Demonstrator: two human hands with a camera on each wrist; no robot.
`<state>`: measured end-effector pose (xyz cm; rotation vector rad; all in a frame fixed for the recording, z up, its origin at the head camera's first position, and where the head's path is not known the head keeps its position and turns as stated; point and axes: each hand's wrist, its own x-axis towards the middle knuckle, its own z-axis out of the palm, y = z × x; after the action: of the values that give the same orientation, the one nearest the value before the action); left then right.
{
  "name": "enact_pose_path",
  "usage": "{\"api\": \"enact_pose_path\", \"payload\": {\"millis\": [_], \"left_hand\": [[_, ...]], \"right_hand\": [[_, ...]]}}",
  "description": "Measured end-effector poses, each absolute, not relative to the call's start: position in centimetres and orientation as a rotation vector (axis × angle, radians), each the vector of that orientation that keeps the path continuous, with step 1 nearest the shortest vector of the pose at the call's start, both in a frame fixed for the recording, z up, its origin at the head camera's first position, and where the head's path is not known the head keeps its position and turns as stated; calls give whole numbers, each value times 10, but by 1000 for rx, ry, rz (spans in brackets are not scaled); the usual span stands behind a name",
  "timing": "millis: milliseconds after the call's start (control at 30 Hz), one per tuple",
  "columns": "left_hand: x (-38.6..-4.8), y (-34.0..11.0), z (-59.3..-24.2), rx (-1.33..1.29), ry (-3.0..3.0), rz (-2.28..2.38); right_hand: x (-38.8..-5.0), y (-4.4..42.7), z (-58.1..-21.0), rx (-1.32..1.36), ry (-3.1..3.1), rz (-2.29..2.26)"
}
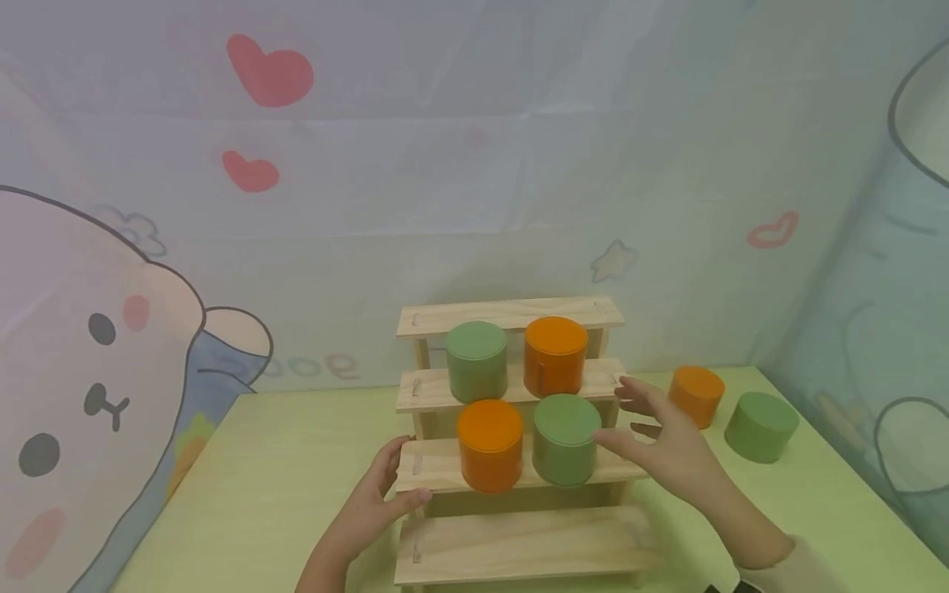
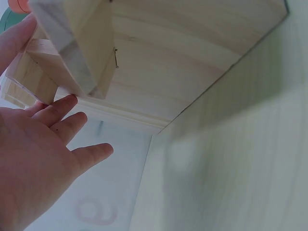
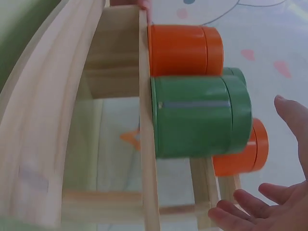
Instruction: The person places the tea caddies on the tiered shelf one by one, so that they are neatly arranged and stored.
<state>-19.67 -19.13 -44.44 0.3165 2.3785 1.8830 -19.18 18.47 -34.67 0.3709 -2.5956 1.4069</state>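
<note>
Standing near right fingers (image 1: 643, 396): green tin (image 1: 566, 442)

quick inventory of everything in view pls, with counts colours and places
Stand: one, pale wood, four shelves, on the table.
Green canisters: three, green, one on each middle shelf, one on the table at right.
Orange canisters: three, orange, placed likewise.
Table: one, pale yellow-green, under the stand.
Backdrop: at least one, pale, printed with hearts, a star and a cartoon animal, behind the table.
Sleeve: one, pale, right forearm.
Left hand: one, bare, touching the stand's left side.
Right hand: one, bare, fingers spread, right of the canisters on the stand.
</note>
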Motion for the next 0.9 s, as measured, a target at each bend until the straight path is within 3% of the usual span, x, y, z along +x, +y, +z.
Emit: {"api": "enact_pose_path", "payload": {"millis": [500,900], "left_hand": [[-197,-192,-443,316,2378,1872],[-197,-192,-445,330,2363,1880]], "right_hand": [[-210,270,-333,344,-2590,1254],[-244,347,-359,237,-2601,1172]]}}
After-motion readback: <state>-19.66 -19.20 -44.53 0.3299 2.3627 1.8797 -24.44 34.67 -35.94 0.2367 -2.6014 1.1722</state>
